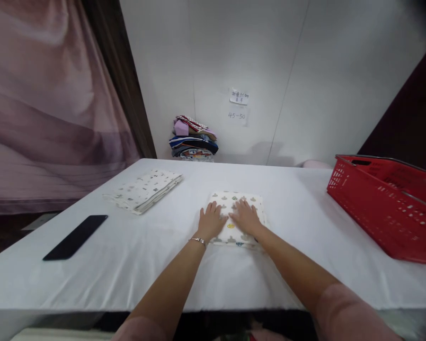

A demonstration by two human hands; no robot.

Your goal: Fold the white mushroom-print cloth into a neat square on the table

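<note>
A folded white cloth (230,232) printed with small grey and yellow shapes lies on the white-covered table (156,265) in front of me. My left hand (212,221) rests flat on its left side, fingers spread, with a thin bracelet at the wrist. On the right side of the same cloth lies my right hand (245,216), palm down and fingers stretched out. The two thumbs come close together near the middle of the cloth. Neither hand grasps anything.
Another folded patterned cloth (149,187) lies to the left, beyond a flat black rectangular object (76,237). A red plastic basket (383,213) stands on the right. Behind the table is a stack of folded fabrics (193,139) by the wall, where paper notes (238,106) hang.
</note>
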